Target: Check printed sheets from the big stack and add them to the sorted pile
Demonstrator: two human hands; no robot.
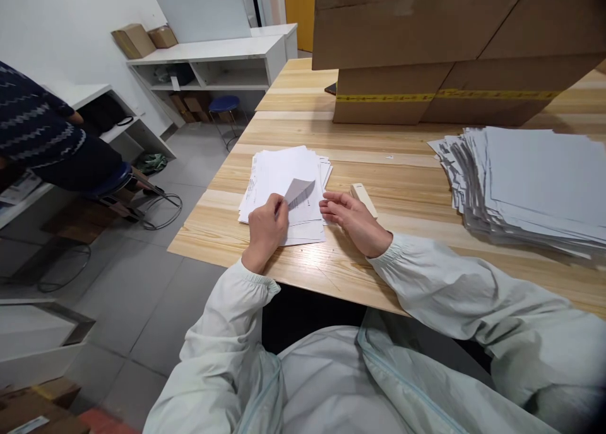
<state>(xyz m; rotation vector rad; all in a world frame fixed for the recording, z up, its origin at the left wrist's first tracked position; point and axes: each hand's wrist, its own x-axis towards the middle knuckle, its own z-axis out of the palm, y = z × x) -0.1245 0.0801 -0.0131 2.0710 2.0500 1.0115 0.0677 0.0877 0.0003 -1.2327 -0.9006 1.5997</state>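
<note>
A small stack of white paper sheets [279, 175] lies on the wooden table [388, 169] in front of me. My left hand [266, 227] pinches the near corner of the top sheet [299, 190] and bends it up and over, showing its grey underside. My right hand [354, 219] rests on the table just right of the stack, fingers loosely spread and pointing at the sheets, holding nothing. A small pale wooden block [363, 198] lies just beyond my right hand.
A large fanned pile of white sheets [530, 181] covers the table's right side. Big cardboard boxes [445, 49] stand at the back. On the left a seated person in a patterned sweater [33, 128] is by white shelves [208, 68], with a blue stool [224, 104] and cables on the floor.
</note>
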